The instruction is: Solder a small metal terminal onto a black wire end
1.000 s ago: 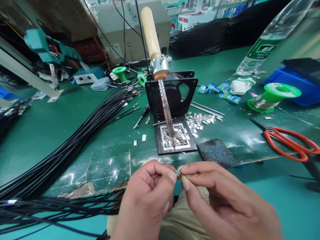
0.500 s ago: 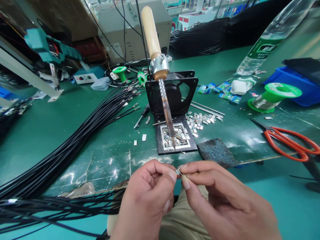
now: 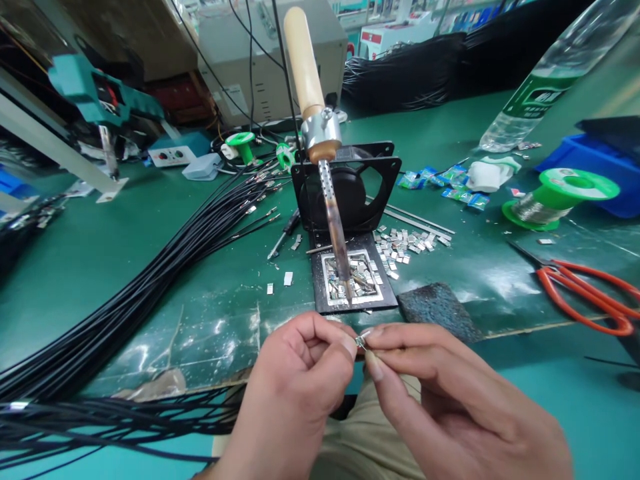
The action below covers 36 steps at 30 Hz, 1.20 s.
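My left hand (image 3: pixel 295 393) and my right hand (image 3: pixel 450 400) meet at the near table edge, fingertips pinched together on one small metal clip (image 3: pixel 359 342). Just beyond them stands a black tray (image 3: pixel 385 299) full of similar metal pieces. A soldering iron (image 3: pixel 325 160) with a wooden handle is fixed upright, its tip down in that tray. Behind it sits a black fan (image 3: pixel 350 190). A loose pile of metal clips (image 3: pixel 405 243) lies right of the tray.
A thick bundle of black cables (image 3: pixel 150 280) runs across the left side. A dark sponge (image 3: pixel 437 310) lies right of the tray. Orange scissors (image 3: pixel 585 293), a green solder spool (image 3: pixel 555 197), a water bottle (image 3: pixel 545 73) and a blue bin (image 3: pixel 595 167) are on the right.
Both hands stay pinched on the small clip with barely any motion. The view has shifted slightly, so the table items sit a little further right and up.
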Tool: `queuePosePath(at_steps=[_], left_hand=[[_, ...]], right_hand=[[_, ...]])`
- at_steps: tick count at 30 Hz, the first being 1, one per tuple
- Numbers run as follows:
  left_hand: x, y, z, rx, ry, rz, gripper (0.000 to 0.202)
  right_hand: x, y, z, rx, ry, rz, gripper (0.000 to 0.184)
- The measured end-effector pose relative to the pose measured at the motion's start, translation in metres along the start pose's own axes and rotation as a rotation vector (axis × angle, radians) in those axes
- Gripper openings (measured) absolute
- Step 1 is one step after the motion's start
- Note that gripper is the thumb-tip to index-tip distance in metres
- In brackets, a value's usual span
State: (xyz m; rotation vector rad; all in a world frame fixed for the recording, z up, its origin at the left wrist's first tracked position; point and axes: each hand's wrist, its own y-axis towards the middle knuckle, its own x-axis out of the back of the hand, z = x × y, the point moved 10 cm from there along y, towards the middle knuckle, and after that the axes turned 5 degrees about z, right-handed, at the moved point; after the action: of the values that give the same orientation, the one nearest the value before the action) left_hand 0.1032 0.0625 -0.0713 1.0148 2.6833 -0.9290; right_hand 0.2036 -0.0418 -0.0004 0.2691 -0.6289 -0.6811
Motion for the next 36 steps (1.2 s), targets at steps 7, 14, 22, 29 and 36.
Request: queuePosePath(at_steps=[7,14,22,29,36], left_hand=[[0.002,0.007,-0.003,-0.031,0.053,-0.009,0.007],[0.006,0.012,-0.007,-0.039,0.059,-0.004,0.006],[0.001,0.016,-0.013,-0.048,0.056,0.008,0.007],[0.001,0.019,-0.014,-0.041,0.037,0.009,0.011],[0.002,0.019,-0.019,-0.049,0.055,0.001,0.012]], right_hand=[[-0.003,0.004,-0.006,-0.032,-0.027,0.056,0.011],[-0.003,0.009,-0.009,-0.044,-0.031,0.054,0.012],[-0.003,0.017,-0.009,-0.056,0.004,0.031,0.012],[-0.003,0.017,-0.009,-0.057,0.047,-0.012,0.013],[-0.006,0.024,-0.01,-0.023,0.058,-0.036,0.013]])
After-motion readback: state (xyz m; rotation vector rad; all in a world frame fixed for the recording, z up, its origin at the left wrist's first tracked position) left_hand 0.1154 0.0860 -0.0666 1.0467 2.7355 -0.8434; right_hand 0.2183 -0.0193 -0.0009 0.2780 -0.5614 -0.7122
